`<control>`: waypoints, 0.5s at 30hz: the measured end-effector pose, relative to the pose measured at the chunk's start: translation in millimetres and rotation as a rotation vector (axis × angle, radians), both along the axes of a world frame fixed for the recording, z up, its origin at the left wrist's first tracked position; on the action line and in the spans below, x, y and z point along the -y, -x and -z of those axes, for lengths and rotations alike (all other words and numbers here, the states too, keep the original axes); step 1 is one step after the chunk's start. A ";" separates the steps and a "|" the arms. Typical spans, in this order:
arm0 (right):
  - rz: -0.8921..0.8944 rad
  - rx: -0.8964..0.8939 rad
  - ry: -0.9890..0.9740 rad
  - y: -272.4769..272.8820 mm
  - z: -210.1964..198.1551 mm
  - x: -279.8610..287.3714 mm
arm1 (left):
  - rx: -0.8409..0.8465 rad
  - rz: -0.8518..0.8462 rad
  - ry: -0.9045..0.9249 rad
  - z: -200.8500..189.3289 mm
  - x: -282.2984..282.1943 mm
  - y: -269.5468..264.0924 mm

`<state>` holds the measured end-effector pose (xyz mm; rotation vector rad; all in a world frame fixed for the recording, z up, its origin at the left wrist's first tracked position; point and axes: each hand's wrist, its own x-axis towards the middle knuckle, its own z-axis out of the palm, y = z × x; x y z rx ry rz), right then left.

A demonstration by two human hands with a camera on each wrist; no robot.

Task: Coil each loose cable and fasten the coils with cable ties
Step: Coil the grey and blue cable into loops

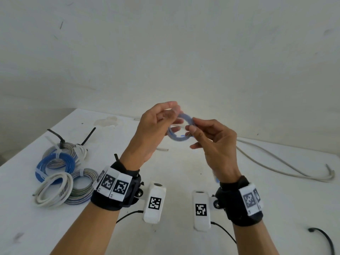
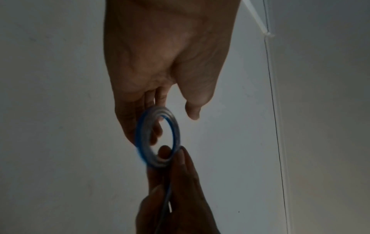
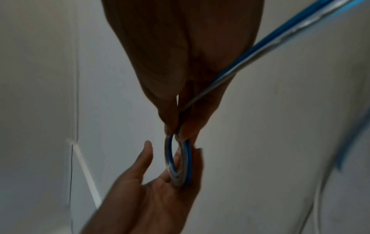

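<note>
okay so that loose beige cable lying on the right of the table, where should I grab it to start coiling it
Probably the hooked free end of the beige cable, nearest the table's right edge. It curls up off the surface, so fingers could get under it from the right. The grip would be a thumb-and-finger pinch just behind the curl, leaving the long run free to feed.
</note>
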<state>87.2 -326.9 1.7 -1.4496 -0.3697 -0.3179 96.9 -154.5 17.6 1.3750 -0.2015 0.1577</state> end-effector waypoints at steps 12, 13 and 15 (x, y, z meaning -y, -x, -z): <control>0.031 0.101 0.372 2.6 3.1 1.0 | -0.131 0.081 -0.420 7.7 3.6 -0.8; 0.036 0.106 0.371 2.6 3.9 -0.5 | -0.124 0.081 -0.435 7.4 2.1 -1.4; 0.026 0.100 0.352 2.9 5.2 -5.1 | -0.122 0.077 -0.452 6.3 -0.7 -1.7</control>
